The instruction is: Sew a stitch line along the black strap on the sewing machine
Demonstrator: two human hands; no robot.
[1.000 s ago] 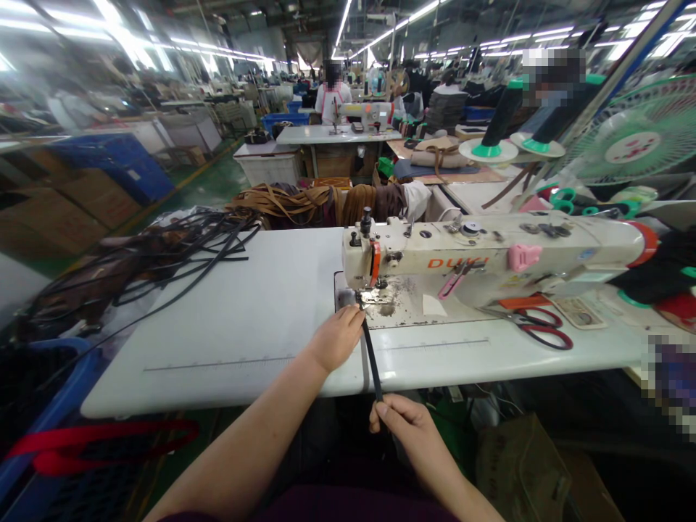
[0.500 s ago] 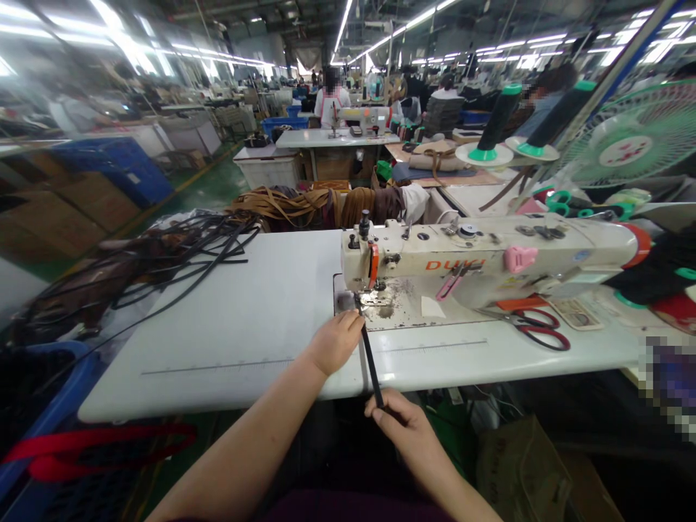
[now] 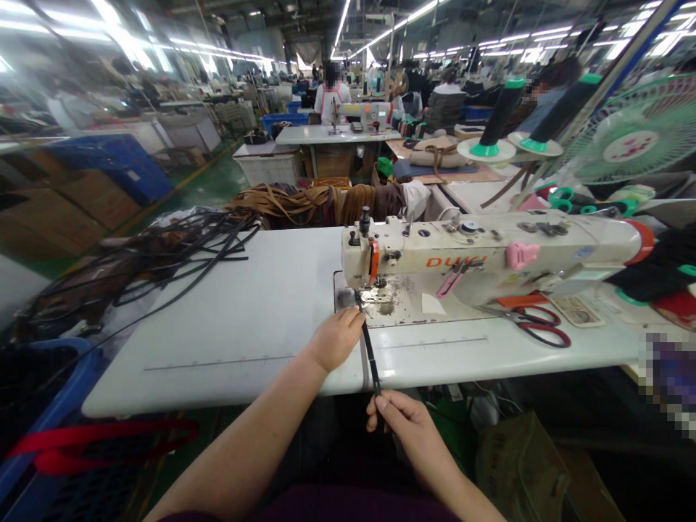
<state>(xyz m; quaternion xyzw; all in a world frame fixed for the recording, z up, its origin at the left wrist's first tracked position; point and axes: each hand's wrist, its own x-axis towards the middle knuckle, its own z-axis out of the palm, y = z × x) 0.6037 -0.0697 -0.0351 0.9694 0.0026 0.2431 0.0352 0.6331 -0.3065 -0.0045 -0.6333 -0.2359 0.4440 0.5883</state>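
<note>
A narrow black strap (image 3: 369,345) runs from under the needle area of the sewing machine (image 3: 413,250) toward me, past the table's front edge. Close in front of the presser foot, my left hand (image 3: 338,339) is closed over the strap, its fingertips bunched on it. My right hand (image 3: 401,415) pinches the strap's near part between thumb and fingers, just off the table edge. A small break or join shows in the strap between my hands. The fingers hide part of the strap at both ends.
On the white table (image 3: 217,319), several black straps (image 3: 212,254) trail from a pile at left. Red-handled scissors (image 3: 544,328) lie right of the machine bed. A blue basket (image 3: 81,351) stands at lower left; thread cones (image 3: 497,119) and a fan (image 3: 625,141) are at right.
My right hand has shifted slightly, its fingers curling further under the strap. A break or join in the strap now shows above it. My left hand stays by the presser foot.
</note>
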